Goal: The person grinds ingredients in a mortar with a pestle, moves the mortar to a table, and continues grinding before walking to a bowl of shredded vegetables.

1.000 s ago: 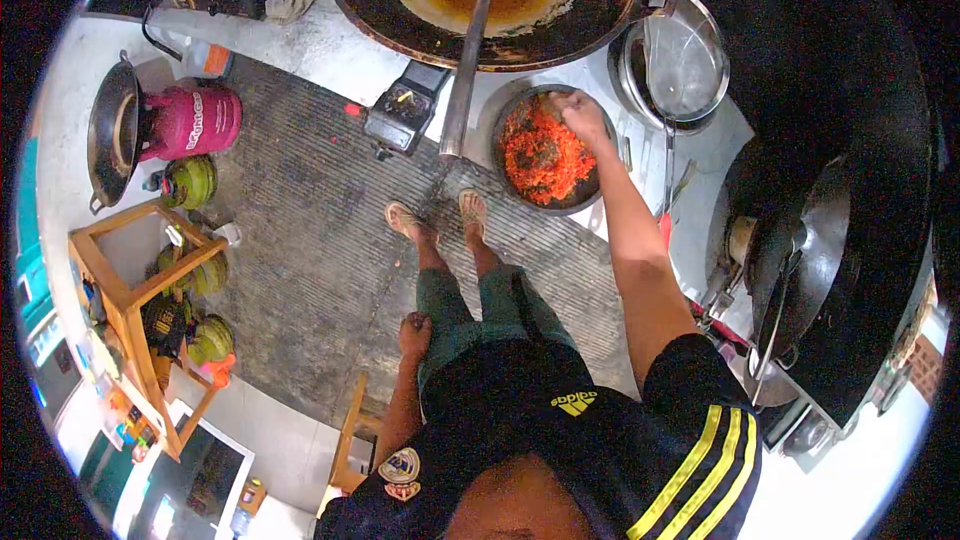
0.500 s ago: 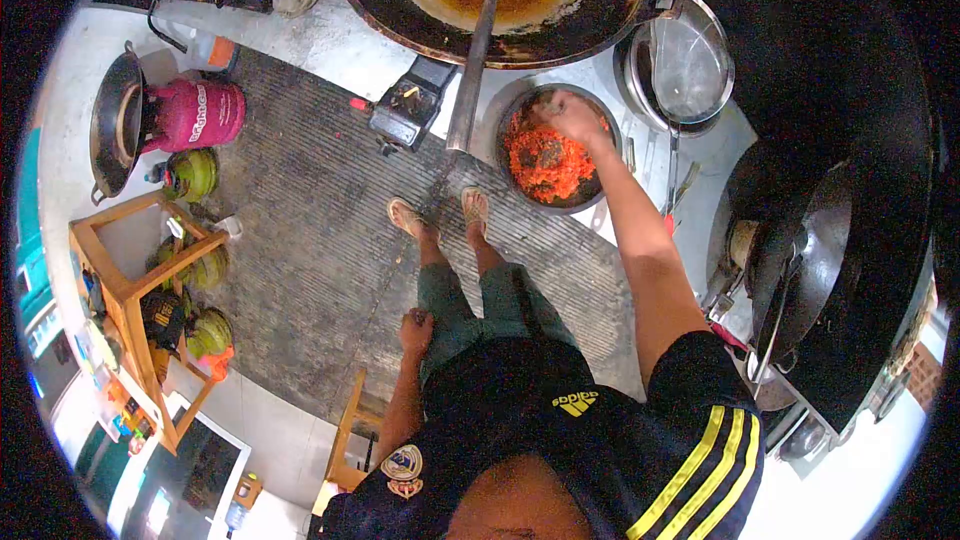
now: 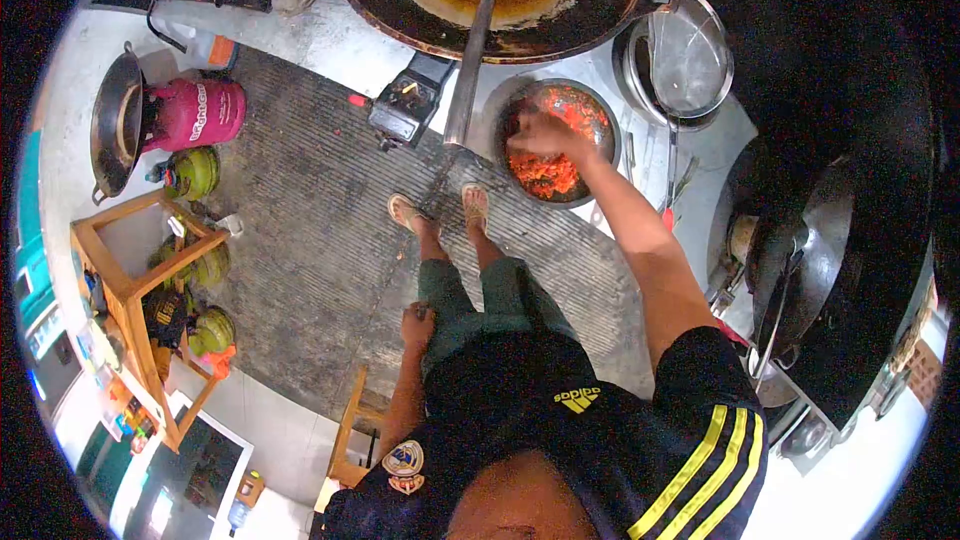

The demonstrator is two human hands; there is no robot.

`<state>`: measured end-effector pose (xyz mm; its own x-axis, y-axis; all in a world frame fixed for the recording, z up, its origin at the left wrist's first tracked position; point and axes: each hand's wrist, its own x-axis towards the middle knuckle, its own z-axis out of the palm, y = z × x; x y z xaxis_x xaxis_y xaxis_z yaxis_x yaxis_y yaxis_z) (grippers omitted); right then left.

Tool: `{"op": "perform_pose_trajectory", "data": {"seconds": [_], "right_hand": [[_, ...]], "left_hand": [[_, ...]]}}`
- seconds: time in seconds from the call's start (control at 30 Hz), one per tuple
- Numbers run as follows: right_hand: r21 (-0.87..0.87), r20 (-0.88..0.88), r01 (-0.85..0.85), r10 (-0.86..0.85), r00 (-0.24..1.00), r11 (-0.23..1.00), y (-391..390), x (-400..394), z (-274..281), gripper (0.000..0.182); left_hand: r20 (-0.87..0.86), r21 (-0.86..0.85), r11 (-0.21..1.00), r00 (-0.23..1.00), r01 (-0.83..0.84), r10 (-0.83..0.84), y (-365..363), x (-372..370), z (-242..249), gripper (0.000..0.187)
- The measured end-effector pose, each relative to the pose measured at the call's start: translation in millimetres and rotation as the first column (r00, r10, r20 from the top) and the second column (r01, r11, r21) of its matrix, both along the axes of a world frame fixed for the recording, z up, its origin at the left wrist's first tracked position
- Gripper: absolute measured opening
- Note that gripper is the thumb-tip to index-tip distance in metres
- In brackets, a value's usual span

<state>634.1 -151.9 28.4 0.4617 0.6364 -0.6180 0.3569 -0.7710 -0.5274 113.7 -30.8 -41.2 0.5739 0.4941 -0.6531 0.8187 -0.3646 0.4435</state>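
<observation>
My right hand (image 3: 545, 135) is inside a dark round stone mortar (image 3: 607, 155) on the white counter. Its fingers are closed around what looks like a dark pestle (image 3: 516, 118), blurred and partly hidden. Coarsely crushed red chili (image 3: 545, 178) lies below the hand, with more smeared along the far side of the bowl. My left hand (image 3: 417, 325) hangs beside my thigh with its fingers curled, and nothing shows in it. Just ahead of the mortar sits a large wok (image 3: 400, 28) with brown oil. A long-handled ladle (image 3: 475, 65) rests in it, its handle pointing towards me.
A wire strainer (image 3: 692, 65) lies over a metal bowl right of the mortar. A black stove part (image 3: 408, 110) juts from the counter edge. Another wok (image 3: 815, 240) stands at right. A pink gas cylinder (image 3: 205, 112) and a wooden frame (image 3: 125, 285) stand at left.
My right hand has moved left and slightly towards me within the mortar, uncovering red chili on its far side. My left hand stays by my thigh.
</observation>
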Motion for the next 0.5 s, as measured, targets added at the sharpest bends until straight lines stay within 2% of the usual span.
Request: {"op": "perform_pose_trajectory", "data": {"seconds": [0.03,0.13,0.17,0.27,0.33,0.37,0.4,0.43,0.5], "right_hand": [[0.115,0.078,-0.133,0.124,0.989,0.985,-1,-7,11,0.045],[-0.056,0.075,-0.269,0.273,0.959,0.961,-7,-25,31,0.040],[-0.050,0.134,-0.369,0.372,0.919,0.928,-9,-26,45,0.035],[-0.036,0.171,-0.347,0.347,0.922,0.937,-25,-15,10,0.034],[0.127,0.238,-0.249,0.214,0.947,0.960,-23,-8,-16,0.032],[0.140,0.234,-0.233,0.197,0.952,0.962,-24,-10,-24,0.032],[0.153,0.231,-0.218,0.180,0.956,0.964,-22,-13,-22,0.031],[0.099,0.202,-0.246,0.223,0.954,0.964,-7,-18,4,0.031],[0.026,0.185,-0.269,0.259,0.948,0.963,9,-29,36,0.030]], "left_hand": [[-0.003,0.014,1.000,1.000,-0.013,0.013,0,7,8,0.035],[-0.096,-0.017,1.000,0.995,-0.008,0.006,2,25,26,0.034],[-0.099,-0.020,0.999,0.995,-0.025,0.023,3,28,29,0.034],[-0.099,-0.013,0.999,0.995,-0.035,0.033,4,25,24,0.033],[-0.095,0.006,0.999,0.995,0.031,-0.030,3,14,10,0.033],[-0.036,0.015,1.000,0.999,0.014,-0.013,2,7,10,0.032],[0.027,0.023,1.000,1.000,-0.003,0.002,1,9,17,0.032],[0.092,0.029,0.999,0.996,-0.022,0.019,1,12,21,0.032],[0.013,-0.064,0.994,0.996,-0.085,0.086,3,11,11,0.030]]}}
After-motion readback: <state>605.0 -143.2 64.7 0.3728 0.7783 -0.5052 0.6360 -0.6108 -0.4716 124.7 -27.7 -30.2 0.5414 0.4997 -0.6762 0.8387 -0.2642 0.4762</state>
